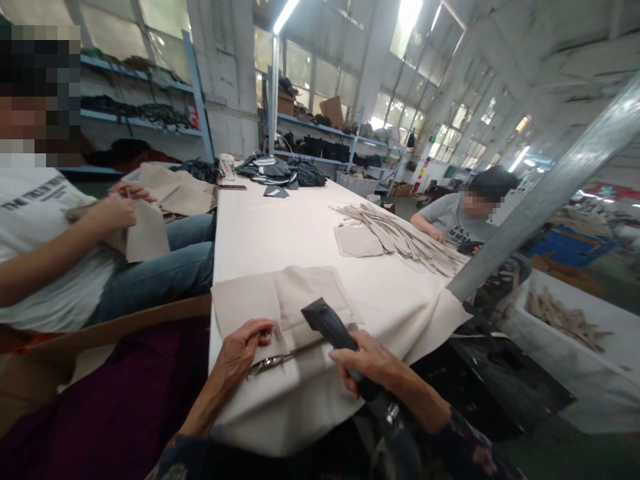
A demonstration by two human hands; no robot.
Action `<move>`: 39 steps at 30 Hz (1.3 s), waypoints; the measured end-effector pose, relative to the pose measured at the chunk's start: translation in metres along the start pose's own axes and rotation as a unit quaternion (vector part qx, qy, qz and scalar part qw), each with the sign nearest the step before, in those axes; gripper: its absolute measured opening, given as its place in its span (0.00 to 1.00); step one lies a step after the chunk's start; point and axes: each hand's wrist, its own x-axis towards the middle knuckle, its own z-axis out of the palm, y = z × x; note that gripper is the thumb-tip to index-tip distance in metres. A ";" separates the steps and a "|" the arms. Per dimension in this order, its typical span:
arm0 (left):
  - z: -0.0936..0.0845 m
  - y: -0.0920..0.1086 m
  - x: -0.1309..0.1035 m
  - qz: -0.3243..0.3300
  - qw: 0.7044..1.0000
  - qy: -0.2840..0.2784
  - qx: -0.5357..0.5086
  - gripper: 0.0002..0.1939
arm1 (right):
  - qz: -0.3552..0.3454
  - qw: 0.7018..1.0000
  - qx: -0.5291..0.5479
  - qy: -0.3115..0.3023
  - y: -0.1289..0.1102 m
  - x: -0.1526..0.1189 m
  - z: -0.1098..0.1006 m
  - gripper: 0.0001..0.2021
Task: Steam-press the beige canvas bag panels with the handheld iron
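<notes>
White table (280, 230); blue shelves (198, 93) behind; right grip (369, 360) holds black tool (325, 320); left grip (245, 343) unclear.

Blue shelves (320, 128) stand below seemingly clouded windows (299, 67) and pale walls (227, 73).

Textile workshop in factory-type bldg: tall multi-pane windows (299, 63), bright white fluorescent tube (286, 16), blue metal shelving (200, 100) w/ dark fabric bundles (325, 148). Lg white cloth-covered worktable (275, 233) w/ long thin beige fabric strips (405, 237), white-shirted co-worker (40, 247) & grey-shirted co-worker (445, 225) alongside; white rectangular bin (565, 380) of beige scraps (560, 313), rt.
</notes>
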 end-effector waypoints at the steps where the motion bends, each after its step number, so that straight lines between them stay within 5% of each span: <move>1: 0.000 0.001 -0.001 -0.001 1.000 -0.004 0.012 0.16 | 0.004 1.000 0.000 0.021 0.001 -0.007 -0.012 0.14; 4: 0.006 0.009 -0.004 0.023 0.995 0.001 0.093 0.18 | 0.016 0.996 0.001 0.088 0.006 -0.031 -0.048 0.17; 8: 0.038 0.031 -0.004 0.153 0.955 0.020 0.253 0.18 | 0.043 0.988 0.014 0.149 0.017 -0.053 -0.078 0.17; 13: 0.083 0.037 0.003 0.247 0.913 -0.082 0.316 0.16 | 0.065 0.990 0.051 0.115 0.035 -0.052 -0.077 0.16; 20: 0.086 0.025 0.003 0.267 0.896 -0.088 0.343 0.18 | 0.094 0.992 0.056 0.061 0.043 -0.015 -0.071 0.17; 26: 0.085 0.035 0.003 0.250 0.908 -0.103 0.321 0.16 | 0.059 0.996 0.030 0.067 0.035 0.017 -0.076 0.17; 29: 0.078 0.041 0.005 0.221 0.930 -0.053 0.287 0.12 | 0.047 0.994 0.026 0.091 0.030 0.016 -0.076 0.18; 34: 0.051 0.048 0.018 0.066 0.913 0.079 0.394 0.09 | 0.020 0.990 0.032 0.136 0.025 -0.008 -0.085 0.18; 39: 0.030 0.051 0.033 -0.096 0.940 0.065 0.321 0.06 | 0.011 0.993 0.034 0.112 0.021 -0.026 -0.081 0.19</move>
